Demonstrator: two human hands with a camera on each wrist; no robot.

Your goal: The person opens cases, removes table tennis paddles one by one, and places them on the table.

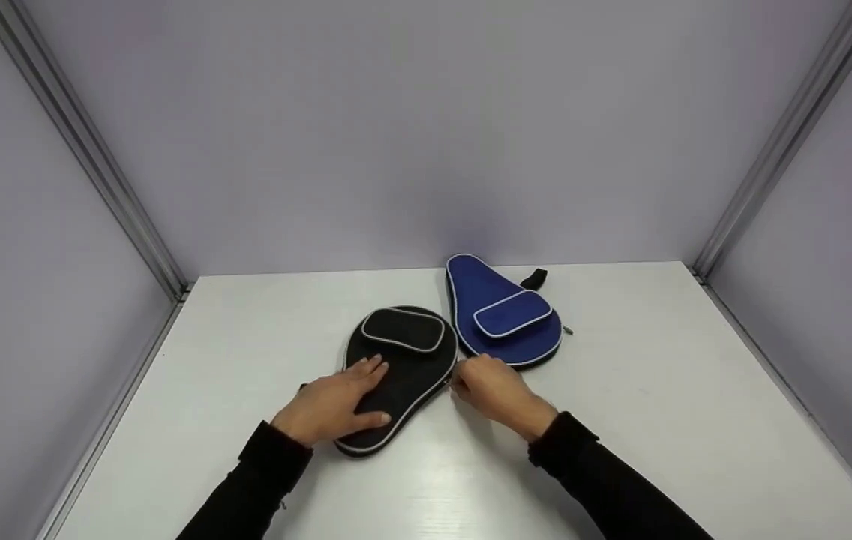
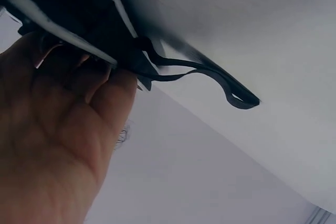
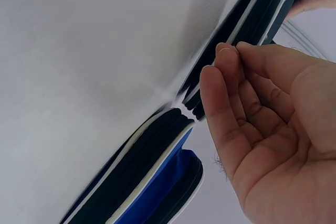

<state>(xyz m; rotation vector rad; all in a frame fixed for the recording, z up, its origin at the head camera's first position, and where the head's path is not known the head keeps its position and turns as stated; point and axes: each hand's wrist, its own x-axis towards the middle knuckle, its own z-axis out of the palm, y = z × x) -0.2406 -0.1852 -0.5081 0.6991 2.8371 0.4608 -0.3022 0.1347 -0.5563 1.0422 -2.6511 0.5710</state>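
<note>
A black table tennis paddle case (image 1: 407, 390) with white piping and a small front pocket lies on the white table, its narrow end towards me. My left hand (image 1: 336, 401) rests on the case with fingers spread, pressing its left part. At the right edge of the case, my right hand (image 1: 495, 391) pinches the zipper pull between thumb and forefinger; the fingertips hide most of it. In the right wrist view, the right hand (image 3: 278, 114) has its fingertips against the case's zippered side (image 3: 262, 9). A black strap loop (image 2: 210, 77) sticks out from the case in the left wrist view.
A blue paddle case (image 1: 497, 315) with white piping lies just behind and right of the black one, close to the right hand. Its black strap (image 1: 535, 279) points to the back right. Grey-white walls enclose the white table (image 1: 658, 420) at the back and sides.
</note>
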